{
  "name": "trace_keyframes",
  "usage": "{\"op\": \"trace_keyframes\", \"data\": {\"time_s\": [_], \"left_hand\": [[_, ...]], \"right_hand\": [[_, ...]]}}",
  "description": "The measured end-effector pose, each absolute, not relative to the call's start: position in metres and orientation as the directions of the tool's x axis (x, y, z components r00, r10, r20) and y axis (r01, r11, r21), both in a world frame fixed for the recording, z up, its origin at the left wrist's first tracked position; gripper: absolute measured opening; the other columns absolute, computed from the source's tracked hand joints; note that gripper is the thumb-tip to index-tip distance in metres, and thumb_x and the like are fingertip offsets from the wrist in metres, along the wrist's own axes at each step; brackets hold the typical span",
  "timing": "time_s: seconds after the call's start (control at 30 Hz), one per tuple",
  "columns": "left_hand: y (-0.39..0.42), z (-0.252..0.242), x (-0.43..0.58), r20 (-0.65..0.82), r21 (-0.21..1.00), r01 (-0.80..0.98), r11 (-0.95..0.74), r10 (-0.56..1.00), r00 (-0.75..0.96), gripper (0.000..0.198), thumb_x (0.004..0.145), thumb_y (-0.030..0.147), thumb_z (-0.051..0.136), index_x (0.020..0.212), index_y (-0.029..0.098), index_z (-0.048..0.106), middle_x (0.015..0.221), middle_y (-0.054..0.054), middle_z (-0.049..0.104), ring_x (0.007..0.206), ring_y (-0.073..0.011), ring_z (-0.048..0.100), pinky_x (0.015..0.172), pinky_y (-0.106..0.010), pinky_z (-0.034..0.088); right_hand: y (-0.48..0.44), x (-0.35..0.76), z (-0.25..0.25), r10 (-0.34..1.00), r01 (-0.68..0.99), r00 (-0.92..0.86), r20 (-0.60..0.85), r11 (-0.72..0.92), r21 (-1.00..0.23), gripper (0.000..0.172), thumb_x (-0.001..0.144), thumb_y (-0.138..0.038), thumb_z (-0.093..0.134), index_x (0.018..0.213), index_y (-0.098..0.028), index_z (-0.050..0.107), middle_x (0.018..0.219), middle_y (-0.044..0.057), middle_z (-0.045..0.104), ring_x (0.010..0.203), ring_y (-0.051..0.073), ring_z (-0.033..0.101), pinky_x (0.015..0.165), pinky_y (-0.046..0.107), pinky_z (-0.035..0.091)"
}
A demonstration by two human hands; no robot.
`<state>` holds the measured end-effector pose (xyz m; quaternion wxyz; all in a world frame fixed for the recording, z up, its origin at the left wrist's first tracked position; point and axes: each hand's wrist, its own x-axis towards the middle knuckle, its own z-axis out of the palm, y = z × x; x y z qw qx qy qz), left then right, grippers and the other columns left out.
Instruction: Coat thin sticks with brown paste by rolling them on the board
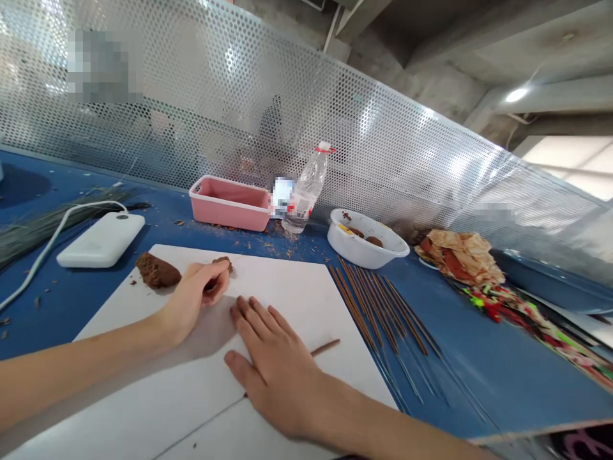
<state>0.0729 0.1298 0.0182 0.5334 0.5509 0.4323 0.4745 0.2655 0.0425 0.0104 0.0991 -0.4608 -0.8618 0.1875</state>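
My left hand is closed round a small lump of brown dough, above the far part of a white board. Beside that hand a bigger brown dough lump rests at the board's far left corner. My right hand lies flat with its fingers stretched out, over a thin stick. One brown-coated end of the stick shows to the right of the hand; its bare thin part runs out to the lower left. The part under my palm is hidden.
Several brown-coated sticks lie right of the board, below a white bowl with brown lumps. Behind the board stand a pink box, a phone and a plastic bottle. A white power bank with a cable lies left; crumpled paper lies right.
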Motion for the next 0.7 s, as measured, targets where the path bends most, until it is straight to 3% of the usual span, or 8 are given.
{"op": "trace_keyframes", "data": {"time_s": [0.2,0.33,0.47,0.6,0.7], "left_hand": [[0.131,0.017,0.074,0.054,0.998,-0.042,-0.047,0.983,0.176,0.052,0.088,0.051,0.056,0.046,0.023,0.041,0.049,0.004,0.036,0.052,-0.0122,0.027,0.053,-0.032,0.020],[0.132,0.014,0.073,0.055,0.998,-0.051,-0.046,0.981,0.185,0.053,0.089,0.050,0.056,0.046,0.023,0.039,0.050,0.004,0.033,0.052,-0.0119,0.026,0.053,-0.032,0.018],[0.132,0.013,0.072,0.050,0.998,-0.056,-0.040,0.979,0.199,0.056,0.091,0.052,0.055,0.045,0.022,0.040,0.048,0.004,0.031,0.051,-0.0118,0.024,0.053,-0.032,0.017],[0.132,0.014,0.072,0.050,0.999,-0.024,-0.047,0.979,0.198,0.055,0.092,0.053,0.054,0.048,0.023,0.039,0.049,0.004,0.033,0.053,-0.0121,0.025,0.054,-0.031,0.020],[0.133,0.015,0.072,0.041,0.999,-0.014,-0.039,0.980,0.196,0.055,0.090,0.055,0.053,0.048,0.023,0.038,0.050,0.004,0.033,0.053,-0.0122,0.025,0.054,-0.031,0.021]], "right_hand": [[0.035,0.263,0.008,0.834,0.769,-0.550,-0.035,0.490,-0.411,0.068,0.116,-0.055,0.031,0.173,-0.019,0.028,0.181,0.003,0.017,0.169,0.023,0.012,0.139,0.050,0.013],[0.079,0.246,0.009,0.836,0.759,-0.549,0.011,0.504,-0.412,0.066,0.116,-0.053,0.027,0.173,-0.018,0.030,0.181,0.005,0.022,0.169,0.025,0.012,0.138,0.052,0.014],[0.100,0.237,0.012,0.846,0.764,-0.533,0.032,0.497,-0.411,0.067,0.116,-0.050,0.029,0.174,-0.018,0.024,0.182,0.008,0.016,0.169,0.027,0.011,0.138,0.054,0.016],[0.068,0.246,0.009,0.834,0.748,-0.551,0.030,0.509,-0.426,0.069,0.116,-0.051,0.028,0.173,-0.011,0.028,0.180,0.012,0.019,0.169,0.027,0.012,0.138,0.052,0.015],[0.035,0.255,0.002,0.812,0.721,-0.583,0.019,0.528,-0.448,0.073,0.114,-0.057,0.034,0.173,-0.015,0.027,0.181,0.008,0.018,0.169,0.027,0.014,0.138,0.050,0.016]]}}
